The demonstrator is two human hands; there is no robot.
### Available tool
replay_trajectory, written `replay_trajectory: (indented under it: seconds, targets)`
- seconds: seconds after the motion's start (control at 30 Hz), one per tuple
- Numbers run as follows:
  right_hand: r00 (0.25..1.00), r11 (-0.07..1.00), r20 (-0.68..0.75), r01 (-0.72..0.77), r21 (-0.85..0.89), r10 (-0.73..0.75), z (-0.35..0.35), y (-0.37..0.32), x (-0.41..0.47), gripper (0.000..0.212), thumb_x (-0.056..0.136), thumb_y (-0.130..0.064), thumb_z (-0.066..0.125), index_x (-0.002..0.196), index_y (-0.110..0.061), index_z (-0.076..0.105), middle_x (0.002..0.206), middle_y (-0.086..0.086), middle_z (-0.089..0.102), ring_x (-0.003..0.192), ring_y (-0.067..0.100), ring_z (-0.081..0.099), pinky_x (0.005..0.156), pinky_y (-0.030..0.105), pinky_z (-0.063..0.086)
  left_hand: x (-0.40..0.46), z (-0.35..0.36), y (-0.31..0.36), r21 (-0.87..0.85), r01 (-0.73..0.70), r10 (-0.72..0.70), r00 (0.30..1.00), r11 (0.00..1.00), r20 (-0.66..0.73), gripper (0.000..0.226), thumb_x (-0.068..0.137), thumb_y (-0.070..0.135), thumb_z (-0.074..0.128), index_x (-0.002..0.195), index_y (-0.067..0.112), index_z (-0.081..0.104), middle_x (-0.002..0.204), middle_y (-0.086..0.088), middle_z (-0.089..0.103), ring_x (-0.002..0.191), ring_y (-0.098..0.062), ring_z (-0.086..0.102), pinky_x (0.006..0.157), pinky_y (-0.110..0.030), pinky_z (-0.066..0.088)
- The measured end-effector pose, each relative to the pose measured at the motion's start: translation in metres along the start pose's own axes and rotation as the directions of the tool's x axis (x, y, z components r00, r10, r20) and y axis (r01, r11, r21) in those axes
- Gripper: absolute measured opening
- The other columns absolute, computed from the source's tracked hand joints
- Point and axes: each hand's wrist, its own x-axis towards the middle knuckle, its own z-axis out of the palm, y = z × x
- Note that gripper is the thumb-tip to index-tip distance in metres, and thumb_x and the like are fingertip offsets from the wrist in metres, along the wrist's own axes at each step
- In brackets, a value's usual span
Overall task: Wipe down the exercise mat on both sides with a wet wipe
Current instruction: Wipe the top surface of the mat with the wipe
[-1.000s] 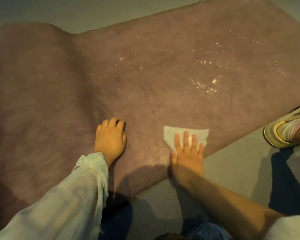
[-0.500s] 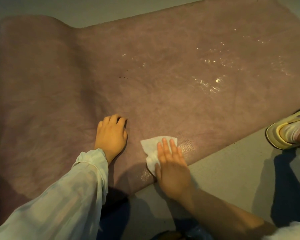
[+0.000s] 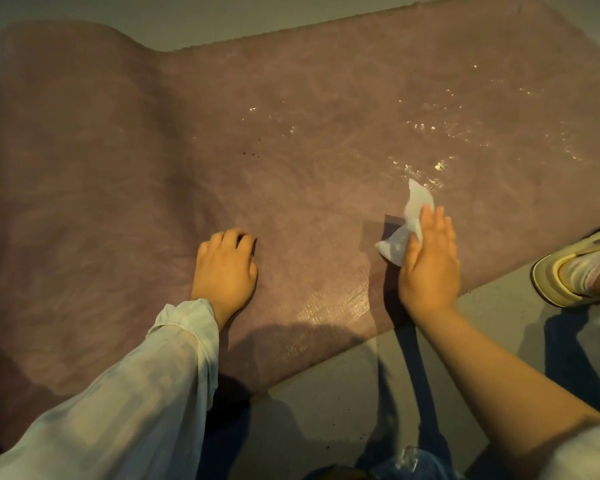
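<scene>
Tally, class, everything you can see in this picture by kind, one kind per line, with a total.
Hands: 2, the left hand and the right hand
Exercise mat: 1
Wet wipe: 1
Shoe: 1
Total: 5

Left sleeve (image 3: 146, 386) — sheer pale; right arm (image 3: 499, 375) bare; shoe (image 3: 565, 275) — cream-yellow.

Matt mauve mat (image 3: 153, 168), wet-glossy in patches; soft white wipe (image 3: 413, 216); sheer cloth sleeve (image 3: 136, 393)

Mat (image 3: 291, 168) mauve w/ mottled streaks; wipe (image 3: 407, 225) white; sleeve (image 3: 146, 393) pale, sheer; shoe (image 3: 568, 271) yellow-cream.
</scene>
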Motion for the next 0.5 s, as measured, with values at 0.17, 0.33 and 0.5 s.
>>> replay_trajectory:
  seconds: [0.17,0.33,0.5]
  targets:
    - [0.907,0.949,0.408,0.211,-0.236,-0.101,0.021,-0.002,-0.038,0.053,0.1,-0.042,0.026,0.145,-0.016,0.035,0.155,0.007,0.025,0.145,0.024,0.014,0.118,0.037,0.008,-0.001,0.0,0.0,-0.008,0.002,-0.002,1.0,1.0,-0.011,0.032,0.079,0.008,0.064,0.11,0.005,0.064,0.108,-0.015,0.061,0.093,-0.038,0.055,0.076,-0.043,0.042]
    - [0.913,0.978,0.409,0.101,-0.182,-0.018,0.036,-0.023,-0.036,0.05,0.1,-0.044,0.022,0.144,-0.026,0.037,0.157,0.006,0.019,0.145,0.03,0.008,0.117,0.049,0.004,-0.001,0.0,0.001,-0.011,0.001,-0.001,1.0,1.0,-0.016,0.032,0.079,0.008,0.065,0.11,0.004,0.065,0.107,-0.015,0.061,0.095,-0.038,0.055,0.077,-0.043,0.041]
    - [0.884,0.906,0.432,0.021,-0.422,0.18,0.048,-0.008,-0.037,0.055,0.098,-0.051,0.007,0.147,-0.039,-0.014,0.157,0.004,-0.02,0.142,0.034,-0.02,0.108,0.062,-0.01,0.0,0.001,0.0,-0.01,-0.001,0.001,1.0,1.0,-0.018,0.032,0.078,0.008,0.065,0.11,0.004,0.064,0.108,-0.016,0.061,0.095,-0.039,0.055,0.077,-0.044,0.042]
